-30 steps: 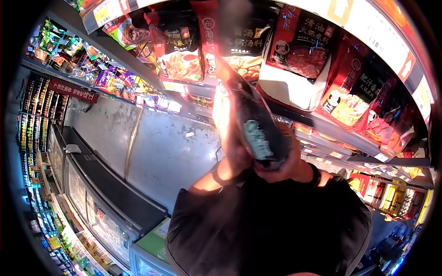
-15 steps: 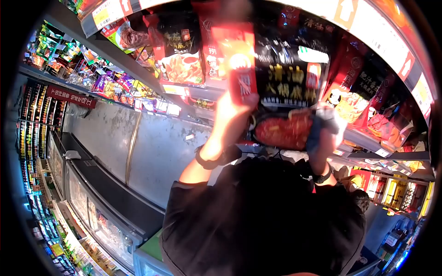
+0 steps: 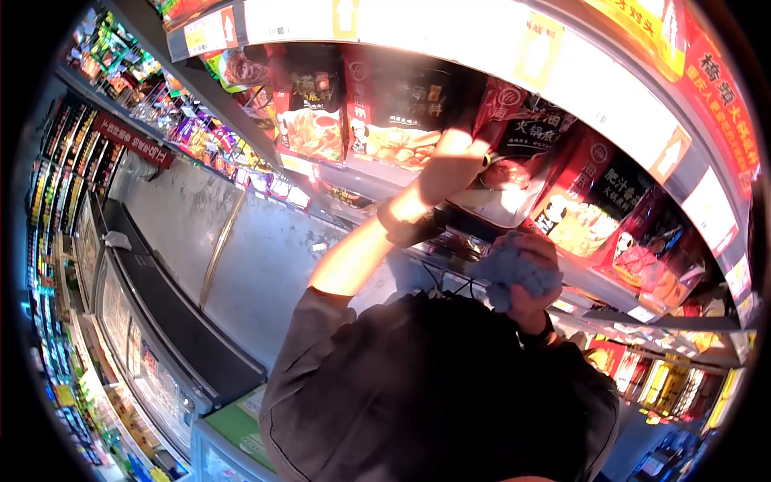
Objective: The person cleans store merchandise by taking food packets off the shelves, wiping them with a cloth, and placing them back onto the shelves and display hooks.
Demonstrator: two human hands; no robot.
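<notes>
My left hand (image 3: pixel 450 167) reaches onto the shelf at a red and black food packet (image 3: pixel 526 136), which lies in a white tray (image 3: pixel 507 210). Its fingers are partly hidden at the packet's left edge, so their grip is unclear. Below the shelf edge, my right hand (image 3: pixel 536 277) is closed round a crumpled blue-grey cloth (image 3: pixel 514 269). Similar packets stand to the left (image 3: pixel 405 108) and to the right (image 3: pixel 590 197) of the tray.
A shelf edge with price labels (image 3: pixel 450 24) curves over the packets. More packets (image 3: pixel 715 104) hang at the upper right. Freezers (image 3: pixel 132 321) line the lower left, beside a grey floor (image 3: pixel 265 241). Snack racks (image 3: pixel 193 120) stand at the upper left.
The packet held up in front of me has gone from my hands to the shelf tray. My left hand has reached forward; my right hand has drawn slightly back with the cloth. The view has shifted.
</notes>
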